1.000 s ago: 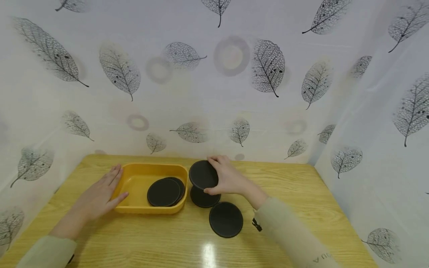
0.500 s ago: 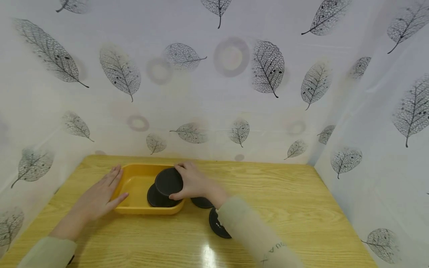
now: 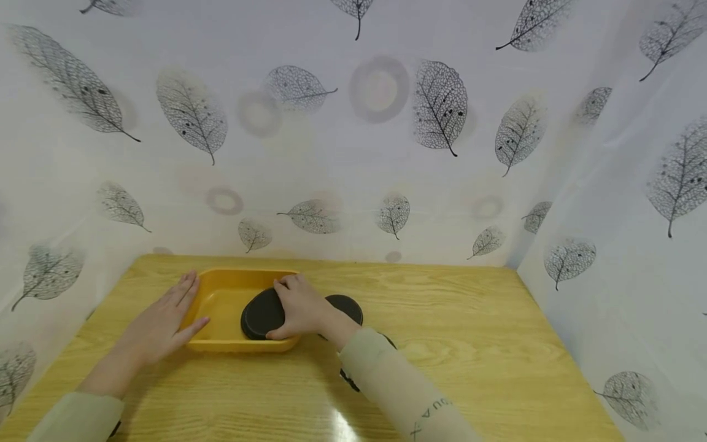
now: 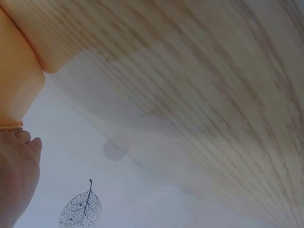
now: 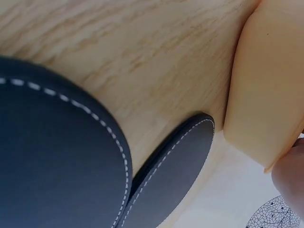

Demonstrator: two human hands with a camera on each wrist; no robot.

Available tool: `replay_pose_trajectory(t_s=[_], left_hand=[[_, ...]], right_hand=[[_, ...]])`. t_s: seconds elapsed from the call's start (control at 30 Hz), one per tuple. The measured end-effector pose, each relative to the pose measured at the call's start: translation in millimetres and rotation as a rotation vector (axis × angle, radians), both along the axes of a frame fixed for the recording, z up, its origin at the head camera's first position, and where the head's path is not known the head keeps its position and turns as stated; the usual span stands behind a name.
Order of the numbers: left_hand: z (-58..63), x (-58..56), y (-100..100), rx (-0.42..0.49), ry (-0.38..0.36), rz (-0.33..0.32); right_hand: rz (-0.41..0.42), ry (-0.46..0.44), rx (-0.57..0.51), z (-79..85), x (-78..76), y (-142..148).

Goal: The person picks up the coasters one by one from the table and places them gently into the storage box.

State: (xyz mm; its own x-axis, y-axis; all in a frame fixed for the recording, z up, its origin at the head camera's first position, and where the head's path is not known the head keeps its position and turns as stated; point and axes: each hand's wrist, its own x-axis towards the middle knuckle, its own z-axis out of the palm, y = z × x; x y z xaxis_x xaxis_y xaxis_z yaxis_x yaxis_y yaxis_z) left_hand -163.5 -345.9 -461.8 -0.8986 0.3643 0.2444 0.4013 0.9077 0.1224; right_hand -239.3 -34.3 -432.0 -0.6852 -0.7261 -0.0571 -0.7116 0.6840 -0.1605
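Observation:
A yellow plastic tray (image 3: 237, 346) stands on the wooden table, black round coasters lying in its right half. My right hand (image 3: 301, 308) reaches over the right rim and grips a black coaster (image 3: 262, 314) at its edge, thumb in front and fingers behind, low over the others in the tray. My left hand (image 3: 157, 319) rests with straight fingers against the tray's left side. Right of the tray lie two more coasters, partly hidden by my right arm. In the right wrist view, a near coaster (image 5: 57, 156) and a farther coaster (image 5: 173, 175) show white edge stitching.
The wooden table (image 3: 469, 331) reaches back to a white curtain (image 3: 342, 153) with a leaf print, which also hangs along the right and left sides. Light reflects off the table near its front.
My right hand has carried the coaster left from the table into the tray and lowered it onto the coasters there. My left hand has stayed at the tray's side.

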Motion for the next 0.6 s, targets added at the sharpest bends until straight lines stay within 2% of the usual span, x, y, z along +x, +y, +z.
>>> replay_pose_trajectory(t_s=[0.17,0.27,0.5,0.6], left_hand=[[0.3,0.5,-0.8,0.001,-0.004,-0.001],[0.2,0.4,-1.0,0.000,-0.005,0.000],[-0.5,0.7,-1.3,0.010,-0.005,0.006],[-0.9,1.0,-1.5,0.009,-0.004,0.005]], right_hand=[[0.017,0.052,0.043,-1.8,0.5,-2.1],[0.012,0.034,0.020,-2.7,0.1,-1.7],[-0.019,-0.141,-0.156,-0.4,-4.8,8.5],[-0.030,-0.180,-0.243,2.5,-8.3,19.4]])
